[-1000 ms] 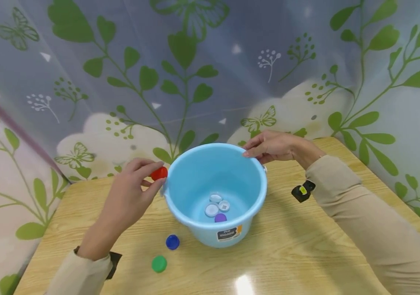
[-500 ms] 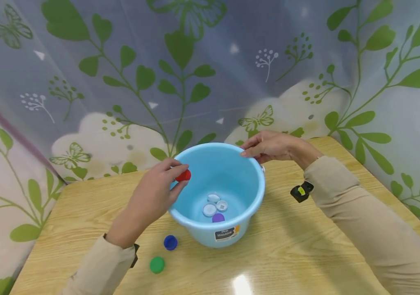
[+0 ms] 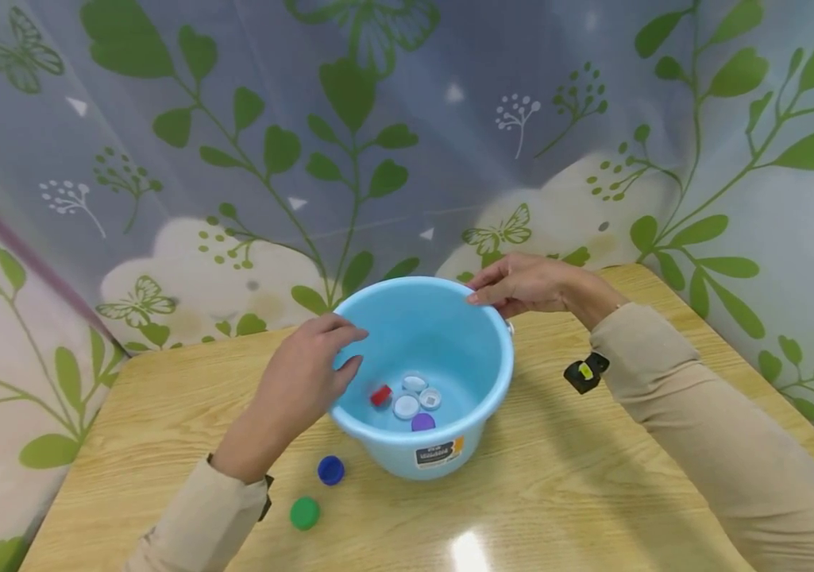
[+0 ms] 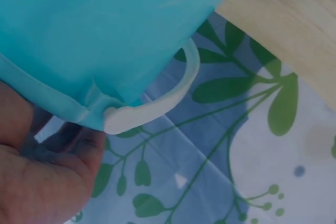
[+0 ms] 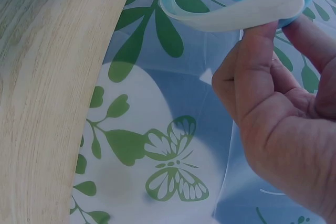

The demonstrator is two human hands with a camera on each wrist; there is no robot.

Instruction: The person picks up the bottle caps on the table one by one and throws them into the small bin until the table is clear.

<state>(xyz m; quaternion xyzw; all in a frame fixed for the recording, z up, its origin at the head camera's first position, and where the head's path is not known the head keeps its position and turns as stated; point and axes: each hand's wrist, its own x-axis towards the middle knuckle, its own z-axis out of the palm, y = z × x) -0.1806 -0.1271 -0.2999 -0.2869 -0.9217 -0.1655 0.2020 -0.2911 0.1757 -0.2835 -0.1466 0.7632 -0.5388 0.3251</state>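
Note:
A light blue bucket (image 3: 421,457) stands upright on the table. Over its left rim hangs my left hand (image 3: 299,373), thumb and fingertips parted with nothing between them. Below those fingers a slightly blurred red bottle cap (image 3: 381,396) is inside the bucket; whether it touches the bottom I cannot tell. Several whitish caps (image 3: 407,407) and a purple cap (image 3: 423,423) lie on the bucket's floor. My right hand (image 3: 528,284) pinches the far right rim, thumb inside and fingers outside. The right wrist view shows its fingers by the white handle (image 5: 236,14).
On the wooden table (image 3: 592,477), left of the bucket's base, lie a blue cap (image 3: 331,470) and a green cap (image 3: 304,513). A curtain (image 3: 407,159) printed with leaves and butterflies rises right behind the table's far edge.
My left hand has moved right from outside the bucket to over its rim and let go of the red bottle cap, which is now down inside. My right hand stays at the rim.

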